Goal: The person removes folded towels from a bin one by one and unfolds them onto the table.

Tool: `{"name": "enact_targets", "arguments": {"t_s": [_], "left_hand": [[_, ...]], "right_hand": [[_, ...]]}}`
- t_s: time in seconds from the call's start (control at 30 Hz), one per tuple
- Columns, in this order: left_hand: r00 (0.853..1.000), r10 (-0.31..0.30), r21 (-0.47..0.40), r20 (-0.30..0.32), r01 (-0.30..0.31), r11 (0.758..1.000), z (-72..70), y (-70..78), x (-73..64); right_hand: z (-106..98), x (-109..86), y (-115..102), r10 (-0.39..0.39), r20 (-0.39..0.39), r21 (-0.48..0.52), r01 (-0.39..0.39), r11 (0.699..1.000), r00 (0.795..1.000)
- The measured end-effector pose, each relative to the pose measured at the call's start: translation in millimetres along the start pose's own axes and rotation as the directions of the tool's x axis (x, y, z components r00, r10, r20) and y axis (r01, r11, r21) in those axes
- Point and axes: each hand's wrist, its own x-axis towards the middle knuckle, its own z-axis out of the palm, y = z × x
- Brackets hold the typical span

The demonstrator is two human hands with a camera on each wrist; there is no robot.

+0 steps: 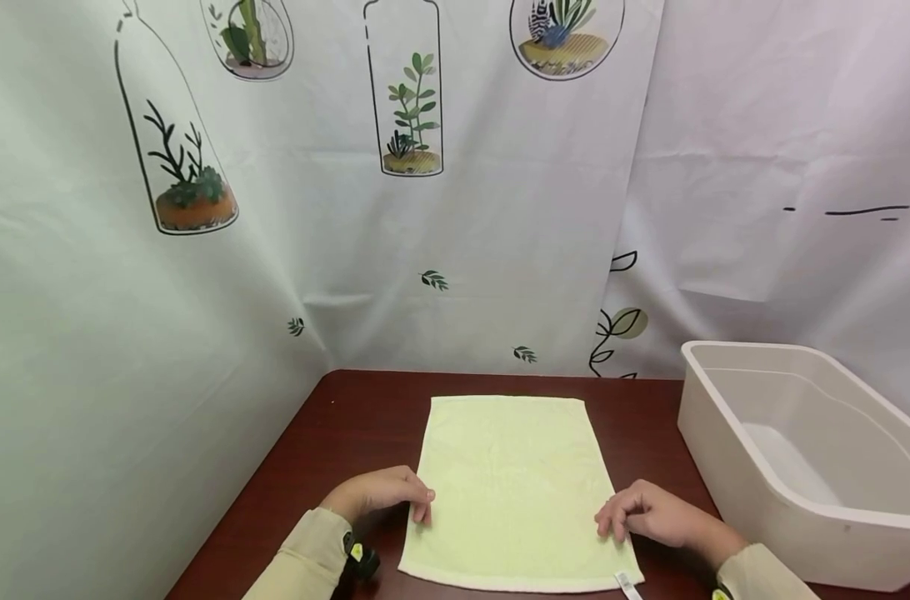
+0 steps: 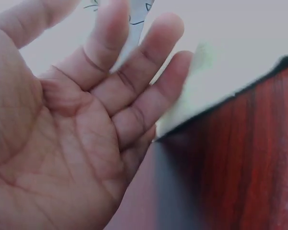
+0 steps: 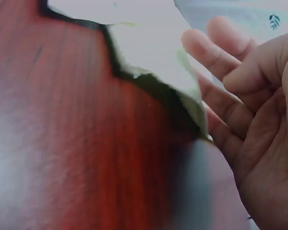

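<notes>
A pale yellow towel [image 1: 511,492] lies spread flat on the dark red table, with a white label [image 1: 627,585] at its near right corner. My left hand [image 1: 395,492] is at the towel's left edge, its fingertips over the border. In the left wrist view the palm of the left hand [image 2: 81,124] shows, with loosely bent fingers beside the towel [image 2: 221,72]. At the opposite edge is my right hand [image 1: 642,517], fingertips right at the cloth. The right wrist view has the right hand's fingers [image 3: 230,105] lightly bent next to the towel's slightly raised edge [image 3: 158,62].
A large beige plastic bin [image 1: 792,492] stands at the right, close to my right forearm. Behind the dark red wood table [image 1: 365,400] hangs a white curtain [image 1: 500,225] printed with plants in bottles, and it continues along the left side.
</notes>
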Motion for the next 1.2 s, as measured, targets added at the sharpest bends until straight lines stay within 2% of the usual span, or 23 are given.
{"name": "enact_targets", "arguments": {"t_s": [0.1, 0.17, 0.23, 0.3, 0.37, 0.43, 0.5, 0.53, 0.6, 0.67, 0.7, 0.8, 0.87, 0.93, 1.07, 1.13, 1.2], "left_hand": [[0.999, -0.009, 0.057, -0.039, 0.011, 0.998, -0.8, 7.4, 5.6], [0.995, 0.0, 0.129, -0.099, 0.013, 0.992, -1.6, 11.8, 13.1], [0.985, 0.005, 0.211, -0.174, 0.033, 0.977, -1.1, 15.5, 22.4], [0.968, 0.004, 0.291, -0.253, 0.072, 0.954, 0.5, 19.5, 32.7], [0.944, -0.01, 0.345, -0.329, 0.13, 0.93, 3.1, 25.0, 44.1], [0.919, -0.03, 0.364, -0.394, 0.185, 0.913, 6.5, 31.8, 56.4], [0.891, -0.052, 0.352, -0.452, 0.232, 0.907, 10.6, 38.1, 70.3], [0.877, -0.064, 0.334, -0.476, 0.247, 0.91, 13.2, 40.9, 76.8], [0.856, -0.082, 0.3, -0.51, 0.267, 0.916, 18.0, 44.1, 89.4], [0.85, -0.095, 0.289, -0.518, 0.279, 0.916, 22.5, 43.5, 99.7], [0.851, -0.1, 0.294, -0.515, 0.285, 0.912, 24.2, 42.1, 103.8], [0.866, -0.117, 0.333, -0.486, 0.308, 0.891, 27.0, 32.9, 107.9], [0.881, -0.137, 0.378, -0.454, 0.329, 0.865, 27.7, 24.6, 107.0], [0.891, -0.169, 0.416, -0.422, 0.356, 0.837, 27.5, 13.5, 106.0], [0.886, -0.204, 0.474, -0.415, 0.402, 0.783, 25.2, -11.3, 105.4], [0.879, -0.2, 0.474, -0.433, 0.411, 0.779, 22.6, -20.4, 104.6], [0.878, -0.194, 0.47, -0.437, 0.407, 0.783, 20.1, -25.0, 102.6]], "right_hand": [[-3.9, 7.3, -3.8, 0.067, 0.002, -0.013, -0.067, 0.998, 0.998], [-7.6, 15.3, -5.2, 0.129, -0.011, -0.056, -0.129, 0.99, 0.992], [-10.7, 25.4, -5.1, 0.216, -0.049, -0.113, -0.22, 0.969, 0.975], [-12.6, 38.6, -2.9, 0.303, -0.108, -0.174, -0.318, 0.932, 0.947], [-13.1, 53.6, 1.0, 0.391, -0.194, -0.222, -0.429, 0.876, 0.9], [-12.7, 69.8, 6.4, 0.473, -0.289, -0.237, -0.541, 0.807, 0.832], [-11.3, 85.8, 13.0, 0.533, -0.364, -0.217, -0.626, 0.749, 0.764], [-10.2, 93.1, 16.2, 0.558, -0.388, -0.193, -0.657, 0.729, 0.733], [-7.7, 106.9, 22.4, 0.586, -0.407, -0.158, -0.686, 0.71, 0.701], [-4.7, 117.8, 28.6, 0.594, -0.397, -0.137, -0.685, 0.715, 0.699], [-3.1, 121.7, 31.4, 0.594, -0.387, -0.138, -0.681, 0.719, 0.705], [1.8, 128.1, 40.2, 0.588, -0.348, -0.204, -0.671, 0.713, 0.73], [3.5, 126.3, 44.3, 0.594, -0.328, -0.275, -0.675, 0.684, 0.735], [3.4, 120.1, 46.3, 0.604, -0.306, -0.358, -0.677, 0.643, 0.736], [-1.5, 103.8, 45.7, 0.638, -0.28, -0.443, -0.686, 0.577, 0.717], [-5.0, 95.9, 48.2, 0.644, -0.277, -0.456, -0.688, 0.565, 0.713], [-8.5, 89.3, 51.5, 0.649, -0.276, -0.453, -0.691, 0.563, 0.709]]}}
